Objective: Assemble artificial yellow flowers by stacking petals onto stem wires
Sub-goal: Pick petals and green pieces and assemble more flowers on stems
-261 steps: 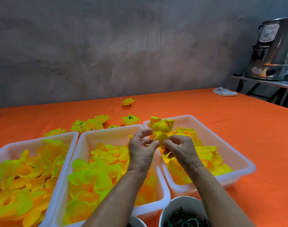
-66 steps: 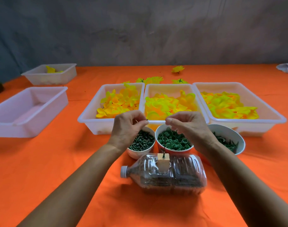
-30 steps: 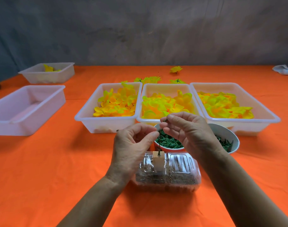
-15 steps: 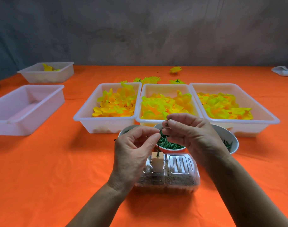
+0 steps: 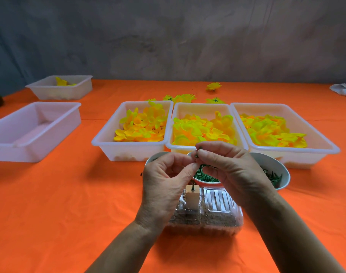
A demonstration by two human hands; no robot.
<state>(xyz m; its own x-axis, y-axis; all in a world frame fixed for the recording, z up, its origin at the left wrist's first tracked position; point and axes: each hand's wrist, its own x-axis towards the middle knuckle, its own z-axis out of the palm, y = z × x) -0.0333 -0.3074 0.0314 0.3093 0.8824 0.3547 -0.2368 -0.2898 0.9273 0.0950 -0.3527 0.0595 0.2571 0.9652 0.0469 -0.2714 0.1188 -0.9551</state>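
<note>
On an orange-covered table (image 5: 59, 203), behind three trays of yellow petals (image 5: 142, 125), the left hand (image 5: 164, 186) and right hand (image 5: 231, 170) together pinch a thin green stem wire (image 5: 197, 153), which could slip from so slight a hold.

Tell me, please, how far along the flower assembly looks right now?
Done: a few finished yellow flowers lie behind the trays. In hand: the left hand and right hand pinch a small green stem piece above the wooden block on the bottle; no petals are on it yet. Left: three petal trays remain well stocked.
</note>
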